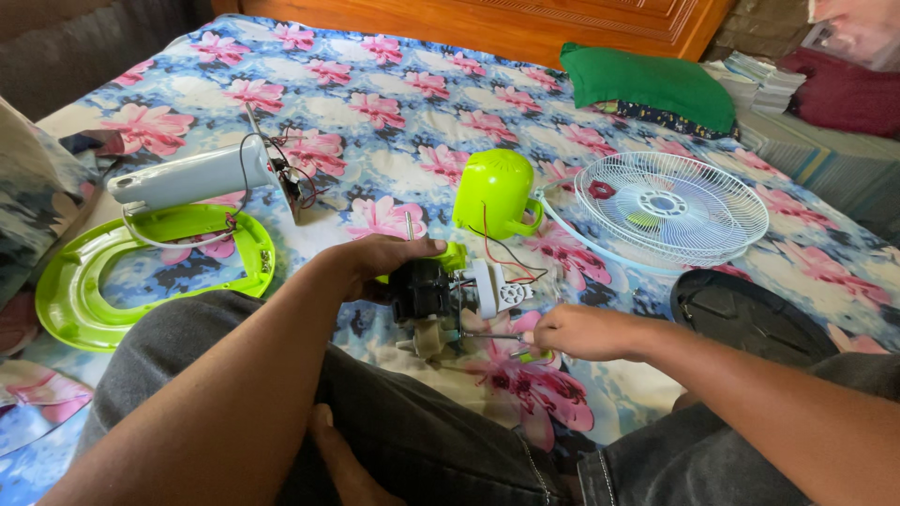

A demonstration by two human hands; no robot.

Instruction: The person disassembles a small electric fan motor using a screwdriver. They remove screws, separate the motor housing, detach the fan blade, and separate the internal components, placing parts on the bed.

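A person sits on a flowered bed [403, 131], working a screwdriver into a small fan motor held between both hands.

From the left: a green ring-shaped base [70, 290] with a grey stand column [187, 178] lies well apart. The left hand [380, 262] has its fingers wrapped around the black fan motor [422, 290], just above the lap. The right hand [577, 333] pinches a screwdriver [492, 335], tip at the motor. Behind, a green motor cover [492, 192]; farther right, a white fan grille [670, 206]. This looks like disassembly; the next turn likely needs a steady grip.
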